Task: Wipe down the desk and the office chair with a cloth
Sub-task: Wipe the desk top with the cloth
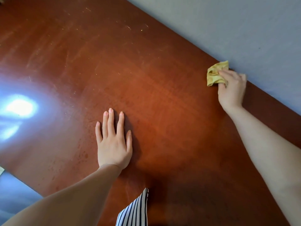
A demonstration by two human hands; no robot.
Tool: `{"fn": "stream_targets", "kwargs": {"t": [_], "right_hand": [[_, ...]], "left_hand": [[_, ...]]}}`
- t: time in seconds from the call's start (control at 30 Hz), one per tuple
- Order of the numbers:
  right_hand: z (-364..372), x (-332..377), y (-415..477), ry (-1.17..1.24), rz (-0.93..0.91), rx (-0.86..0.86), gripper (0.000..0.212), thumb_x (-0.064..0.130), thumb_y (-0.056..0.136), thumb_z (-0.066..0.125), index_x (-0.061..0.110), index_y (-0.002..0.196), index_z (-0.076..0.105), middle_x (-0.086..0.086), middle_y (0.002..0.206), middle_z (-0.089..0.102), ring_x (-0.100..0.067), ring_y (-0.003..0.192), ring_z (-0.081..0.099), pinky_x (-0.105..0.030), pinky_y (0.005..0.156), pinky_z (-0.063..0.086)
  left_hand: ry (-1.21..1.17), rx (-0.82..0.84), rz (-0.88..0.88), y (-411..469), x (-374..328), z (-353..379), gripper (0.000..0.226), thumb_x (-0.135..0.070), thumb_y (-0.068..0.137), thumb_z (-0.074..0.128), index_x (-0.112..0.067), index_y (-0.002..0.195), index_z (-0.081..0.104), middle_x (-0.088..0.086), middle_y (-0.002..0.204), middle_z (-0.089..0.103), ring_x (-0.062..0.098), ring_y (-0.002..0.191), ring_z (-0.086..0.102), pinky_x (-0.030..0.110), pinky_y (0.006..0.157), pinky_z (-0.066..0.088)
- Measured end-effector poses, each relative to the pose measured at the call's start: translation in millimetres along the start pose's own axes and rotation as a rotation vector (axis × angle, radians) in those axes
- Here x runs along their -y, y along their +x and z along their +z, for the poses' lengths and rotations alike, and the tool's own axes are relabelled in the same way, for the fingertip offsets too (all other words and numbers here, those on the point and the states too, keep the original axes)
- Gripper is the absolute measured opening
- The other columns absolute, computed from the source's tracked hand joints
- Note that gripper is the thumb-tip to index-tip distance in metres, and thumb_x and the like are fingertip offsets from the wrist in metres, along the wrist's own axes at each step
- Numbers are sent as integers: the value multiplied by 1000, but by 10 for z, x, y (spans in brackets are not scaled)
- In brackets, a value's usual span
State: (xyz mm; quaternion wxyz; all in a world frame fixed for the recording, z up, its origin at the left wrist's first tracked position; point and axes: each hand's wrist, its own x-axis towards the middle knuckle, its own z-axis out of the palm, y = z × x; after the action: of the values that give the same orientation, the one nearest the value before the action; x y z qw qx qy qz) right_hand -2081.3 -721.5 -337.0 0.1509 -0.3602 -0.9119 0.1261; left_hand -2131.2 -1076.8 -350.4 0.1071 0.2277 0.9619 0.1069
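Observation:
A reddish-brown wooden desk fills most of the head view. At its far right edge, against the wall, my right hand is shut on a crumpled yellow cloth and presses it onto the desk top. Part of the cloth sticks out past my fingers toward the left. My left hand lies flat on the desk near the middle, palm down, fingers spread, holding nothing. The office chair is not in view.
A grey-blue wall borders the desk's far edge along a diagonal. Bright light glares off the desk surface at the left. Small specks and scratches dot the far left part. My striped garment hangs at the bottom; floor shows at the lower left.

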Motion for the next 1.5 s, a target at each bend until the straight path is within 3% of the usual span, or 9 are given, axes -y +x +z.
{"fn": "stream_targets", "kwargs": {"t": [0.13, 0.23, 0.5, 0.83, 1.0, 1.17, 1.3, 1.4, 1.5], "right_hand": [[154, 314, 281, -37, 210, -62, 39, 9, 91, 51, 21, 128, 59, 5, 134, 55, -27, 118, 43, -33, 96, 35], [262, 541, 416, -25, 241, -11, 38, 16, 93, 50, 27, 128, 58, 9, 138, 50, -25, 122, 40, -33, 96, 34], [462, 1107, 141, -20, -148, 201, 43, 26, 90, 55, 35, 131, 53, 6, 143, 45, -25, 127, 36, -39, 103, 29], [252, 1071, -1168, 168, -646, 250, 52, 4, 69, 73, 27, 115, 69, 5, 122, 63, -27, 104, 56, -39, 84, 41], [71, 618, -1440, 216, -815, 259, 33, 11, 80, 62, 23, 109, 72, 6, 117, 66, -19, 103, 51, -33, 85, 41], [-88, 93, -1394, 145, -629, 103, 37, -1, 77, 61, 17, 108, 71, 6, 116, 63, -19, 100, 51, -24, 90, 36], [-166, -216, -1085, 105, -349, 28, 51, -16, 70, 63, 13, 112, 70, 3, 117, 62, -25, 96, 52, -37, 85, 48], [-171, -283, -750, 62, -175, -17, 45, -11, 75, 63, 11, 114, 68, -4, 118, 65, -29, 95, 50, -24, 87, 40], [-100, -194, -389, 41, -46, -37, 40, -6, 81, 60, 9, 118, 65, -7, 122, 63, -36, 101, 49, -31, 91, 40]], "left_hand": [[-7, -3, 2, 1, -9, -1, 61, -41, 95, 19, -15, 150, 24, 12, 159, 13, 24, 147, 2, 43, 119, -1], [-2, -7, 5, 12, -7, 6, 60, -40, 95, 21, -15, 150, 26, 12, 158, 14, 24, 147, 3, 42, 118, -1], [14, -16, 0, 23, 28, 14, 59, -39, 95, 22, -15, 149, 26, 13, 158, 15, 25, 147, 5, 41, 118, -2], [12, -21, 1, 33, 33, 2, 61, -41, 95, 19, -15, 149, 26, 12, 158, 15, 26, 147, 5, 43, 119, 1], [5, -28, -4, 15, 29, 9, 60, -41, 96, 19, -15, 149, 26, 12, 158, 14, 25, 147, 4, 43, 119, 0], [-8, -22, -1, -13, 23, 15, 60, -41, 95, 20, -15, 150, 25, 12, 159, 13, 24, 147, 2, 41, 119, -2], [-5, -24, 4, -8, 15, 14, 60, -40, 95, 21, -14, 149, 25, 13, 158, 14, 25, 147, 3, 41, 118, -2], [-3, -19, 7, -18, 10, 13, 61, -40, 95, 20, -14, 149, 25, 13, 158, 14, 25, 147, 3, 40, 118, -2], [0, -17, 7, -10, 2, 8, 60, -40, 95, 20, -14, 149, 26, 13, 158, 15, 25, 147, 4, 40, 118, -3]]}}
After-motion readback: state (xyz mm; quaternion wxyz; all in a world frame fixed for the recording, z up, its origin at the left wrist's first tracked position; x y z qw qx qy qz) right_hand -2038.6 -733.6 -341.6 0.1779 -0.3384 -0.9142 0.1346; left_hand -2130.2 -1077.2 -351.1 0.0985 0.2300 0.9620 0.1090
